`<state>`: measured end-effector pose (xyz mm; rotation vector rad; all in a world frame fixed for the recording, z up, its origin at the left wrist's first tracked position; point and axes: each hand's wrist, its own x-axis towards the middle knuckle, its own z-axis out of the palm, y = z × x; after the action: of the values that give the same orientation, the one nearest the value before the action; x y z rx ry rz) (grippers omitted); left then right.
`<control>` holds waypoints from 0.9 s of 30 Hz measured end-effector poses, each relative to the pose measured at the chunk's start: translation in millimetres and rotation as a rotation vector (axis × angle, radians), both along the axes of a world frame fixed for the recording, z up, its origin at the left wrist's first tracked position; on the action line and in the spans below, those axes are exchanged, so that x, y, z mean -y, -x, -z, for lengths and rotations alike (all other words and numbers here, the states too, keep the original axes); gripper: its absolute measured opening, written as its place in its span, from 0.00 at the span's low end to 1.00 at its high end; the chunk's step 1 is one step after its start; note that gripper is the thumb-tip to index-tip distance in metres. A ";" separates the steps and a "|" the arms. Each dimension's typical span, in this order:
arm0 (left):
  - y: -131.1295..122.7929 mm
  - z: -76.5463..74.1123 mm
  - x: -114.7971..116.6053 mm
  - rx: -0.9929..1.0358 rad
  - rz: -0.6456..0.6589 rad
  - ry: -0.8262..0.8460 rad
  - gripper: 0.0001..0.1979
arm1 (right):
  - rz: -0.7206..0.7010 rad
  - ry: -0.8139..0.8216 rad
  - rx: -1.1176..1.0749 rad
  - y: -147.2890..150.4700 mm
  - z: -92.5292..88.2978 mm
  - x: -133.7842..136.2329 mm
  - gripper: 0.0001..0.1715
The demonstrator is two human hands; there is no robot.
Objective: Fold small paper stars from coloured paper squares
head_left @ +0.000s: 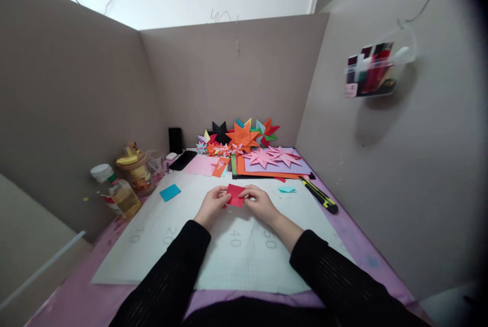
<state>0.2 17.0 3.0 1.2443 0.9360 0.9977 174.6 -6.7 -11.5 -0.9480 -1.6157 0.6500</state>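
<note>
A small red square of paper (235, 195) is held up between both hands, just above the white mat. My left hand (212, 205) pinches its left edge between thumb and fingers. On the opposite edge, the thumb and fingers of my right hand (261, 204) are closed on the same sheet. A blue paper piece (170, 192) lies flat to the left of my left hand. Beyond my right hand rests a folded turquoise paper piece (287, 189).
The white mat (160, 261) bears printed numbers. Folded paper stars (242, 137) and stacked coloured sheets (274, 168) stand at the back. A yellow-black utility knife (319, 196) lies right. A bottle (124, 196), a lidded cup (137, 170) and a phone (183, 160) are left. Partitions surround the table.
</note>
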 end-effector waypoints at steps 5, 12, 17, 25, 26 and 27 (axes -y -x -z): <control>-1.5 -2.4 3.1 0.129 -0.048 -0.007 0.14 | -0.020 0.075 -0.077 4.6 -0.6 -0.3 0.13; 3.1 -6.9 2.0 -0.020 0.052 -0.126 0.12 | -0.107 0.322 -0.433 1.0 1.3 -3.6 0.04; 3.6 -8.1 4.1 -0.180 0.008 -0.372 0.11 | -0.168 0.379 -0.547 3.1 2.2 -3.1 0.05; 0.1 -9.7 7.8 -0.230 -0.081 -0.450 0.08 | -0.055 0.276 -0.589 11.1 -2.3 -0.9 0.07; -0.8 -9.9 8.4 -0.225 -0.101 -0.449 0.07 | -0.038 0.265 -0.601 12.2 -2.9 -0.4 0.08; -1.8 -9.9 9.2 -0.217 -0.125 -0.441 0.07 | -0.027 0.262 -0.617 13.5 -3.3 0.3 0.08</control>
<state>2.0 7.8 12.9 1.7054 1.0011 1.2283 161.1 -7.0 -8.2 -0.8031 -1.0111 1.0717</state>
